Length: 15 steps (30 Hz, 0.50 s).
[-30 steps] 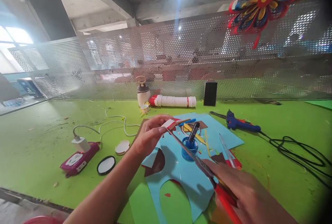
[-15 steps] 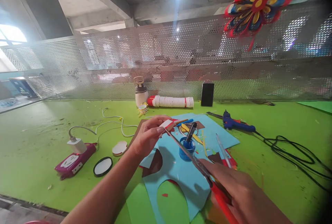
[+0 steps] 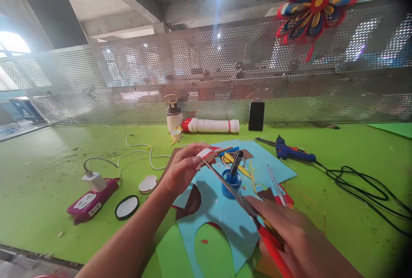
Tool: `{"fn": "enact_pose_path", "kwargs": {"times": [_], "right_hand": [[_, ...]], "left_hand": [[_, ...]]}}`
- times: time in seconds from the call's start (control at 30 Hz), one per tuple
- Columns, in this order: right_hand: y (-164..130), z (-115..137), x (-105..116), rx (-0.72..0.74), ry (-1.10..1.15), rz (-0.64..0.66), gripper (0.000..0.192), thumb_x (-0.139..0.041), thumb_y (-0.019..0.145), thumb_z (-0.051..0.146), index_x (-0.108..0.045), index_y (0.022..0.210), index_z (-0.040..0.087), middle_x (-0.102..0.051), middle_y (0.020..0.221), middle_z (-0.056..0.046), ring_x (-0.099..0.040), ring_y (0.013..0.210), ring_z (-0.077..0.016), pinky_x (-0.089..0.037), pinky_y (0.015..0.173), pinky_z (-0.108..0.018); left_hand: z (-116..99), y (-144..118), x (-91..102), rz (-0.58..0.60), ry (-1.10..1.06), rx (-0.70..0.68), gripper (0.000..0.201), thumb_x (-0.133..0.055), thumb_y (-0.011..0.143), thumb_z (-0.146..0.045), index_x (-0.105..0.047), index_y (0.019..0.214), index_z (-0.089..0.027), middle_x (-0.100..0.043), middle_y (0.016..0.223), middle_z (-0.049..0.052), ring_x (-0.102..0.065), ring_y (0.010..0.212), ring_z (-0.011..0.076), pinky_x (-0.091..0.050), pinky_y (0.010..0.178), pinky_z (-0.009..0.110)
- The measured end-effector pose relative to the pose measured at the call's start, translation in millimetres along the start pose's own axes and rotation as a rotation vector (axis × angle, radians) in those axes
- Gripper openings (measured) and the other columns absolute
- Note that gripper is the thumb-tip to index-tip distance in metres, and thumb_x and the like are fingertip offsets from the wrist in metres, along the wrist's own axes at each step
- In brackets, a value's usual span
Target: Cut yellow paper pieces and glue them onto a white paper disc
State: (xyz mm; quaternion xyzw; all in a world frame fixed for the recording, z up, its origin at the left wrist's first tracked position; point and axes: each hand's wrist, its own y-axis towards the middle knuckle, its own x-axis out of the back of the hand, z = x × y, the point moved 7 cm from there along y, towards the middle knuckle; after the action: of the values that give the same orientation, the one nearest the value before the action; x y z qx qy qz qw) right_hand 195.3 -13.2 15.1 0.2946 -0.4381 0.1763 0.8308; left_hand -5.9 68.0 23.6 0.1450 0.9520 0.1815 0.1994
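Note:
Between the thumb and fingers of my left hand (image 3: 182,166) is a small white and red piece of paper (image 3: 206,154). My right hand (image 3: 289,230) is wrapped round the red handle of a pair of scissors (image 3: 243,203). Their long blades point up and left, and the tips touch or nearly touch the paper's lower edge. Below the blades a blue jar (image 3: 230,185) stands with a black marker (image 3: 237,162) leaning in it. Under both hands lies a light blue sheet (image 3: 219,213) with a rounded cut-out at its near side.
At left are a purple power strip (image 3: 88,205) with a white plug, and a black-rimmed disc (image 3: 127,207). A blue glue gun (image 3: 294,153) with a coiled black cable lies right. Behind stand a sprayer bottle (image 3: 174,117), stacked paper cups (image 3: 212,126) and a phone (image 3: 256,116).
The whole view has shifted very slightly. Both hands, the scissors and the paper piece keep almost the same positions.

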Motion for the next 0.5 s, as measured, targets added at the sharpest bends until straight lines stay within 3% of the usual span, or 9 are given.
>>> {"fn": "enact_pose_path", "kwargs": {"times": [0.33, 0.5], "right_hand": [[2, 2, 3, -0.035, 0.110, 0.035, 0.041, -0.049, 0.088, 0.018, -0.066, 0.125, 0.021, -0.073, 0.090, -0.009, -0.070, 0.082, -0.0243, -0.059, 0.078, -0.037], [5, 10, 8, -0.030, 0.187, 0.032, 0.032, -0.049, 0.087, 0.018, -0.072, 0.110, 0.021, -0.072, 0.080, -0.005, -0.068, 0.071, -0.0210, -0.059, 0.072, -0.032]], "left_hand": [[-1, 2, -4.5, -0.006, 0.014, 0.005, 0.028, -0.067, 0.072, -0.025, -0.072, 0.097, -0.014, -0.074, 0.090, 0.010, -0.064, 0.080, 0.0201, -0.048, 0.076, 0.031], [-1, 1, -4.0, -0.004, 0.027, 0.011, 0.028, -0.068, 0.074, -0.025, -0.073, 0.100, -0.015, -0.074, 0.092, 0.010, -0.065, 0.086, 0.0216, -0.048, 0.078, 0.031]]}}
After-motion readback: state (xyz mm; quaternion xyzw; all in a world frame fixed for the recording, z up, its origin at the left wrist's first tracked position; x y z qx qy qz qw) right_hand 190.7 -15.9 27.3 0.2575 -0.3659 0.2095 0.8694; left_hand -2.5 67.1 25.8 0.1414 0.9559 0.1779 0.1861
